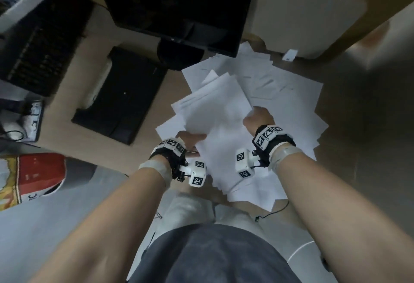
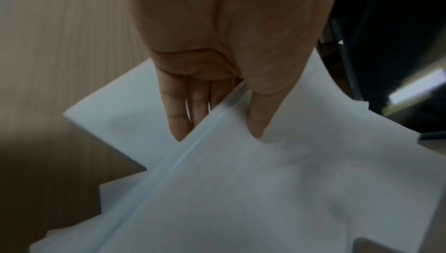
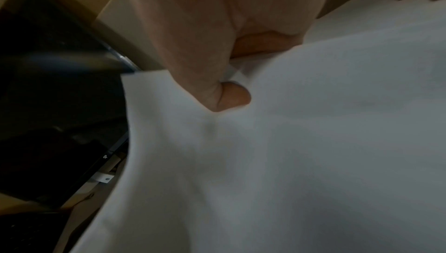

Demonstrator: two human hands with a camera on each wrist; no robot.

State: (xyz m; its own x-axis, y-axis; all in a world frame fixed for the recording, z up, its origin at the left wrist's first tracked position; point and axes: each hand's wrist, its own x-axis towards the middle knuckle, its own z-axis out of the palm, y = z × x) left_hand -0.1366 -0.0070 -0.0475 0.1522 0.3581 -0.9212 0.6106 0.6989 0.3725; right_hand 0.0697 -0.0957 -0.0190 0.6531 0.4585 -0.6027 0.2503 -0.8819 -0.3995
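A brown wooden desk (image 1: 358, 108) fills the dim view, with 1 dark monitor (image 1: 179, 2) at the back, 1 keyboard (image 1: 38, 52) far left and 1 flat black box (image 1: 125, 96) beside it. Loose white sheets (image 1: 286, 85) fan across the desk, overlapping, too many to count. Over them 1 stack (image 1: 215, 112) is held by 2 hands: the left hand (image 1: 190, 139) pinches its near left edge, thumb on top, fingers (image 2: 178, 116) underneath; the right hand (image 1: 257, 117) clenches its right edge, thumb (image 3: 231, 95) pressed into the top sheet.
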